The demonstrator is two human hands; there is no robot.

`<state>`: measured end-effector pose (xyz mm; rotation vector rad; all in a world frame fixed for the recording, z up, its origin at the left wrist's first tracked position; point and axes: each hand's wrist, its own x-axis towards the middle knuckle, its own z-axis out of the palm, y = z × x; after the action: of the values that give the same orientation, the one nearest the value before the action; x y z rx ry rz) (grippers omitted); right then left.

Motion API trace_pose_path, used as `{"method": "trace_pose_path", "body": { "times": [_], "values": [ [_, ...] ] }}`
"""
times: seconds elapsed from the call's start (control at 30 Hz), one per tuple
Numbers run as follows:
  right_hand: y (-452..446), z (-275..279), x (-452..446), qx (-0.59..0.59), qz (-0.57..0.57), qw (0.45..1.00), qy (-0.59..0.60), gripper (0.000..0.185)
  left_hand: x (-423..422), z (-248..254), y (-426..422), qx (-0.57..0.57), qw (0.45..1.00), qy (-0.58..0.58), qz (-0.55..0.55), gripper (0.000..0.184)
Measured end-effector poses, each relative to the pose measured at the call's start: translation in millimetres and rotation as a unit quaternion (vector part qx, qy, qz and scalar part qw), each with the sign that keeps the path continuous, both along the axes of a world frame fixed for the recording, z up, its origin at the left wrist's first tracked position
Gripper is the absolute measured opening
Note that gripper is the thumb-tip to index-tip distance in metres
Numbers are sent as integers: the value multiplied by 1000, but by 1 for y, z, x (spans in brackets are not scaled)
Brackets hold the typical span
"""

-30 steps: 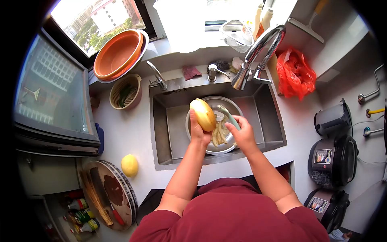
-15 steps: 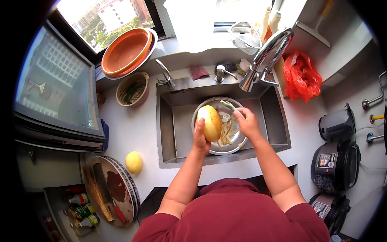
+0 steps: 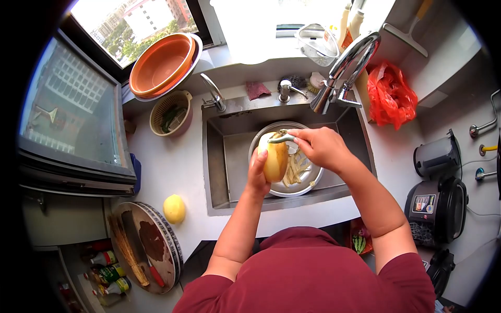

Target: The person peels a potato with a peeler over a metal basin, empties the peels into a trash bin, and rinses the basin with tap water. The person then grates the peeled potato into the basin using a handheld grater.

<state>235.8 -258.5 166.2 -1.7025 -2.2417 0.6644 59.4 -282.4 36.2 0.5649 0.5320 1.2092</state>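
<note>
My left hand (image 3: 258, 175) is wrapped round a large yellow potato (image 3: 275, 163), holding it upright above the sink. Part of its skin looks darker than the rest. In my right hand (image 3: 321, 146) is a peeler (image 3: 282, 138) with a pale green handle, its head at the top end of the potato. Beneath them a round metal bowl (image 3: 298, 194) stands in the sink (image 3: 232, 161), with strips of peel (image 3: 296, 169) in it. A rounded pale yellow potato (image 3: 174, 208) lies on the counter to the left.
The tap (image 3: 326, 96) arches over the sink's right rear. Orange basins (image 3: 162, 65) and a strainer basket (image 3: 172, 117) are at back left. A round chopping board (image 3: 141, 229) carries a red-handled knife (image 3: 155, 274). A red plastic bag (image 3: 390, 96) sits at right.
My right hand has brought the peeler left onto the potato's upper end, and my right elbow has swung outward. My left hand keeps its grip on the potato.
</note>
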Motion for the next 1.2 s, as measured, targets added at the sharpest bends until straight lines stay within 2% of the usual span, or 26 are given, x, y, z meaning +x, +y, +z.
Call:
{"method": "trace_pose_path", "body": {
  "times": [0.27,0.37,0.47,0.6,0.7,0.73,0.8,0.9,1.0,1.1,1.13,1.2],
  "values": [
    [-33,-32,-3,104,-42,993,25,28,24,-16,3,-98,993,-55,47,47],
    [-51,-42,-2,99,-43,993,42,29,27,-23,13,-124,987,-76,73,46],
    [-64,-47,-3,81,-61,993,58,29,28,-7,16,-145,982,-63,100,50],
    [-76,-68,2,63,-78,993,67,28,31,-34,33,-202,963,-95,152,57],
    [-86,-91,11,37,-111,985,123,26,29,-29,40,-319,911,-192,180,59],
    [-86,-102,16,48,-132,977,164,26,28,-33,44,-309,913,-168,207,62],
    [-79,-105,22,48,-186,949,249,28,22,-39,41,-261,939,-138,177,63],
    [-47,-105,18,-36,-231,896,377,31,26,-28,21,-181,972,-76,126,62],
    [-33,-103,-5,-57,-179,885,427,37,38,-20,5,-105,990,-62,70,61],
    [-35,-106,-13,-63,-184,878,438,39,33,-19,-1,-38,999,-15,32,60],
    [-36,-107,-11,-106,-185,859,466,37,34,-12,-3,-20,995,32,91,60],
    [-39,-113,-13,-125,-194,842,488,36,22,-12,-4,8,996,50,73,55]
  ]
}}
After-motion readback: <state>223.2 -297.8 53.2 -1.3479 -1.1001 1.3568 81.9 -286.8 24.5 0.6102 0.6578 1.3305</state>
